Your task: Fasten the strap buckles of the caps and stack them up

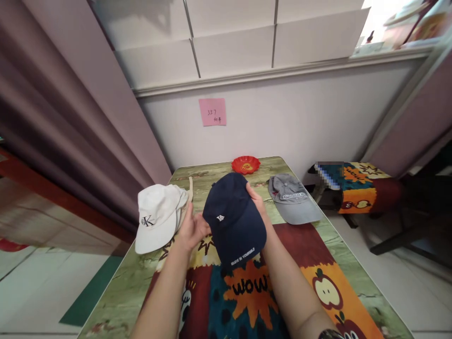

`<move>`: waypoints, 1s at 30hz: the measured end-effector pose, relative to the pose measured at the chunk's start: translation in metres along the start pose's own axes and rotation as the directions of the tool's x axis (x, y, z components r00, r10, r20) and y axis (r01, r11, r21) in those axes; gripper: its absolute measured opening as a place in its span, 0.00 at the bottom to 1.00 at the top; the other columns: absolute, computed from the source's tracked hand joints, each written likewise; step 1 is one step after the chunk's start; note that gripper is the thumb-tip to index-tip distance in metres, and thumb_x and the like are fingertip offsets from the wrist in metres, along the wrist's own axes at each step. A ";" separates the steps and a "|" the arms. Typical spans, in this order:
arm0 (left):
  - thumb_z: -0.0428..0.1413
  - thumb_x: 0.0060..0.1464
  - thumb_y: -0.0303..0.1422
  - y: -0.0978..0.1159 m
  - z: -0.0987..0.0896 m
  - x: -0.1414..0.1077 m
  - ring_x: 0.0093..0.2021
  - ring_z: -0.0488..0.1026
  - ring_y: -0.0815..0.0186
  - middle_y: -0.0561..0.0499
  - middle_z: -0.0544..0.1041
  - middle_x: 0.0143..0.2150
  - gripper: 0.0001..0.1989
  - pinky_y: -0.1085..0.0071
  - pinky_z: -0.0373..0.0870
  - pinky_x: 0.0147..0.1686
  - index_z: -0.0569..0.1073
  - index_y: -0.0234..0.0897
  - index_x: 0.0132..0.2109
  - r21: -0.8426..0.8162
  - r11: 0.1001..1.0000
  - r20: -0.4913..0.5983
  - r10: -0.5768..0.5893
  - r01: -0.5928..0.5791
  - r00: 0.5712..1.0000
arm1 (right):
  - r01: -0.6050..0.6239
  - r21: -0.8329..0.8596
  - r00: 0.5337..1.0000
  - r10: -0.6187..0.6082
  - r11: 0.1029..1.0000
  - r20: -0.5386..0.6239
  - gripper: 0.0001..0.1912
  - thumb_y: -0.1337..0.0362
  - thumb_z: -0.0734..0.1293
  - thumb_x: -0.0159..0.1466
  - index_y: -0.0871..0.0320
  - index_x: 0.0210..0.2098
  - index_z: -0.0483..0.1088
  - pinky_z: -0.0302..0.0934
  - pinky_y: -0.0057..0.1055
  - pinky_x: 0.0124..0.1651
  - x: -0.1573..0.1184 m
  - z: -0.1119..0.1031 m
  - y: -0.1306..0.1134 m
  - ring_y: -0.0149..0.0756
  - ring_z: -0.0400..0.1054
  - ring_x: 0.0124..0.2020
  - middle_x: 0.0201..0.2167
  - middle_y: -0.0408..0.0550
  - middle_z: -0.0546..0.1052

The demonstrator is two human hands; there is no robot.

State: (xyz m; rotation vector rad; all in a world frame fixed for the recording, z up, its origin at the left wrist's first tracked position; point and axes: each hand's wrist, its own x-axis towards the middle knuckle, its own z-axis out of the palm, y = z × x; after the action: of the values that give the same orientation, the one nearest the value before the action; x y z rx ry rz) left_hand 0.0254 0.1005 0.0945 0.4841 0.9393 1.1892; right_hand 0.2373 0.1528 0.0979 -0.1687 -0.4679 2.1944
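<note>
Navy-blue cotton baseball cap (233, 219) with small white embroidery on its front and white lettering along its brim is held up over the middle of the table, brim pointing toward the person at 6 o'clock. Left hand (192, 228) grips the cap's side at 9 o'clock, fingers curled against the crown's edge. Right hand (257, 202) clasps the opposite side at about 2 o'clock, fingertips pressed onto the crown and the palm hidden behind the fabric. Both forearms reach in from the bottom edge of the view.

Beneath the cap lies a table covered with a bright comic-print cloth (247, 287) showing an orange "WOW" burst and apples. At 9 o'clock from the navy cap, just beside the left hand, rests a white fabric baseball cap (157, 216) with a dark logo on its front. At 3 o'clock, near the right hand, lies a grey fabric baseball cap (291, 202) with pale script lettering. At 12 o'clock, by the table's far edge, sits a small red scalloped plastic dish (246, 164). A pink paper note (212, 111) is stuck on the wall above.
</note>
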 end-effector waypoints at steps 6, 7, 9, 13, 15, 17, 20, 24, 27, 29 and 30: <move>0.42 0.63 0.54 -0.051 -0.005 0.022 0.57 0.74 0.48 0.38 0.79 0.54 0.35 0.49 0.62 0.62 0.67 0.34 0.65 -0.339 0.914 0.343 -0.100 0.222 0.934 | 0.134 -0.016 0.991 -0.134 0.991 -0.005 0.32 0.43 0.52 0.69 0.56 0.58 0.70 0.50 0.51 0.68 0.015 -0.026 0.016 0.43 0.66 0.61 0.55 0.50 0.76; 0.43 0.63 0.54 -0.053 -0.004 0.025 0.58 0.73 0.48 0.38 0.78 0.55 0.35 0.49 0.59 0.63 0.65 0.35 0.66 -0.357 0.904 0.367 -0.095 0.234 0.925 | 0.153 -0.018 0.988 -0.153 0.988 -0.006 0.32 0.42 0.52 0.69 0.56 0.58 0.69 0.49 0.51 0.68 0.016 -0.030 0.017 0.43 0.65 0.62 0.56 0.50 0.76; 0.42 0.62 0.56 -0.052 -0.001 0.030 0.61 0.70 0.47 0.39 0.76 0.58 0.37 0.47 0.56 0.65 0.64 0.36 0.67 -0.378 0.893 0.415 -0.073 0.245 0.907 | 0.176 -0.019 0.984 -0.177 0.984 -0.013 0.33 0.41 0.52 0.68 0.56 0.59 0.69 0.47 0.52 0.69 0.018 -0.035 0.020 0.43 0.63 0.63 0.57 0.50 0.75; 0.39 0.60 0.61 -0.044 -0.002 0.040 0.65 0.63 0.45 0.41 0.72 0.62 0.40 0.45 0.50 0.66 0.65 0.40 0.67 -0.397 0.893 0.483 0.006 0.213 0.875 | 0.186 -0.006 0.981 -0.186 0.983 -0.061 0.33 0.42 0.52 0.68 0.56 0.56 0.71 0.47 0.52 0.69 0.019 -0.042 0.022 0.43 0.64 0.63 0.55 0.51 0.77; 0.36 0.59 0.62 -0.043 -0.007 0.044 0.67 0.59 0.44 0.42 0.71 0.63 0.41 0.43 0.46 0.67 0.67 0.40 0.65 -0.419 0.892 0.500 0.072 0.168 0.863 | 0.162 -0.010 0.982 -0.162 0.987 -0.097 0.31 0.44 0.53 0.68 0.57 0.54 0.73 0.48 0.53 0.68 0.019 -0.045 0.022 0.44 0.65 0.62 0.53 0.52 0.78; 0.35 0.60 0.61 -0.045 -0.014 0.049 0.69 0.56 0.46 0.44 0.70 0.64 0.40 0.43 0.42 0.68 0.71 0.41 0.62 -0.441 0.888 0.510 0.132 0.127 0.850 | 0.147 -0.017 0.980 -0.148 0.989 -0.134 0.28 0.48 0.53 0.68 0.58 0.51 0.74 0.49 0.53 0.68 0.019 -0.046 0.023 0.44 0.66 0.61 0.50 0.52 0.79; 0.34 0.61 0.59 -0.047 -0.025 0.054 0.70 0.55 0.49 0.45 0.72 0.62 0.38 0.45 0.39 0.69 0.76 0.43 0.56 -0.470 0.880 0.494 0.194 0.073 0.847 | 0.187 -0.017 0.966 -0.187 0.982 -0.180 0.26 0.51 0.53 0.68 0.57 0.51 0.74 0.50 0.53 0.68 0.019 -0.048 0.025 0.44 0.67 0.60 0.49 0.52 0.80; 0.35 0.61 0.59 -0.039 -0.035 0.054 0.68 0.60 0.49 0.45 0.79 0.55 0.37 0.47 0.42 0.69 0.78 0.42 0.53 -0.500 0.866 0.403 0.235 -0.002 0.884 | 0.252 -0.029 0.944 -0.252 0.967 -0.211 0.24 0.51 0.55 0.67 0.56 0.51 0.73 0.51 0.54 0.67 0.020 -0.048 0.029 0.45 0.67 0.60 0.51 0.53 0.79; 0.38 0.63 0.54 -0.029 -0.037 0.051 0.65 0.66 0.53 0.47 0.81 0.50 0.31 0.51 0.47 0.68 0.78 0.44 0.54 -0.512 0.857 0.275 0.217 -0.048 0.937 | 0.237 -0.045 0.945 -0.242 0.970 -0.219 0.20 0.51 0.59 0.65 0.56 0.45 0.74 0.53 0.53 0.66 0.020 -0.049 0.031 0.46 0.67 0.60 0.49 0.52 0.80; 0.39 0.65 0.49 -0.022 -0.035 0.049 0.63 0.67 0.58 0.51 0.81 0.51 0.27 0.56 0.50 0.68 0.75 0.47 0.58 -0.510 0.857 0.195 0.204 -0.078 0.959 | 0.230 -0.054 0.946 -0.236 0.972 -0.220 0.18 0.51 0.61 0.64 0.55 0.43 0.74 0.54 0.53 0.65 0.019 -0.048 0.032 0.47 0.67 0.60 0.48 0.52 0.80; 0.39 0.66 0.47 -0.019 -0.033 0.049 0.63 0.68 0.60 0.52 0.81 0.52 0.26 0.58 0.50 0.68 0.73 0.48 0.60 -0.501 0.862 0.180 0.190 -0.076 0.965 | 0.230 -0.055 0.947 -0.237 0.972 -0.218 0.18 0.51 0.61 0.64 0.55 0.43 0.74 0.54 0.54 0.65 0.020 -0.047 0.032 0.47 0.68 0.60 0.47 0.52 0.80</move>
State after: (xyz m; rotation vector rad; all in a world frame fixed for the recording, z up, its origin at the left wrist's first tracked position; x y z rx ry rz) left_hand 0.0128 0.1346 0.0450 0.2646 0.3849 1.4114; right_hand 0.2146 0.1628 0.0430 -0.3541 -0.3729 1.9100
